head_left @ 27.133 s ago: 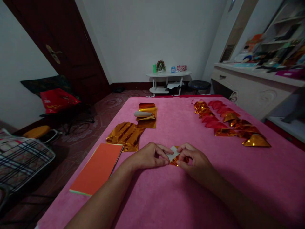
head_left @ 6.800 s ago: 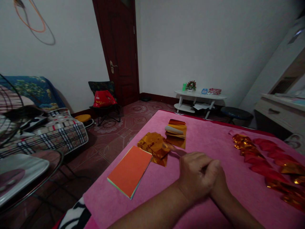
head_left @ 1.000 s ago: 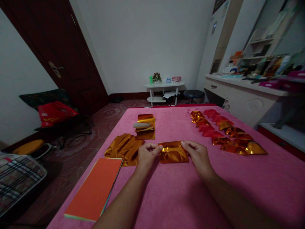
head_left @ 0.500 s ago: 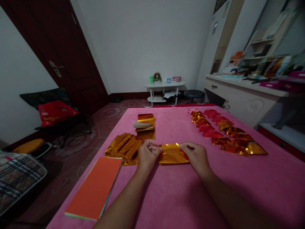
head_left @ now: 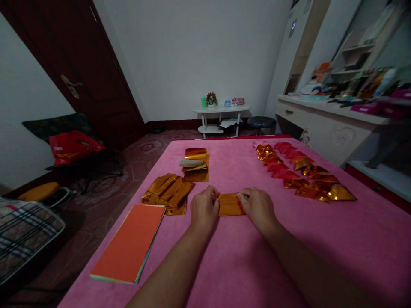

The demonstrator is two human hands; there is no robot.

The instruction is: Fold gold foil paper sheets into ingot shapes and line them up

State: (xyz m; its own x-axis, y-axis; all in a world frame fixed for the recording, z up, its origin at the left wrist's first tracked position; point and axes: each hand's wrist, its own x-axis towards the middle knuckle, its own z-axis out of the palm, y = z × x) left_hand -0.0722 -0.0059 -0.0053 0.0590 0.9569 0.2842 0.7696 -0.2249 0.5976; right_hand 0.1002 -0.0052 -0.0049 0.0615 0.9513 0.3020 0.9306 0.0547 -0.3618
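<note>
Head view: left hand [head_left: 204,208] and right hand [head_left: 259,207] pinch opposite ends of the gold foil sheet [head_left: 230,205], which uneven pulling could skew or tear.

**What I see around me**

Far left I have a dark red door [head_left: 99,64] and, nearer, a red bag [head_left: 75,146] on a dark chair [head_left: 59,124]. By the far wall [head_left: 199,51], a white side table [head_left: 221,110] bears a green cup [head_left: 203,102] and a plant [head_left: 211,99], a round stool [head_left: 262,122] to its right.

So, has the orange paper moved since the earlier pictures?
No: the orange paper keeps its place, no visible shift, beside the left edge of the pink tablecloth.
</note>
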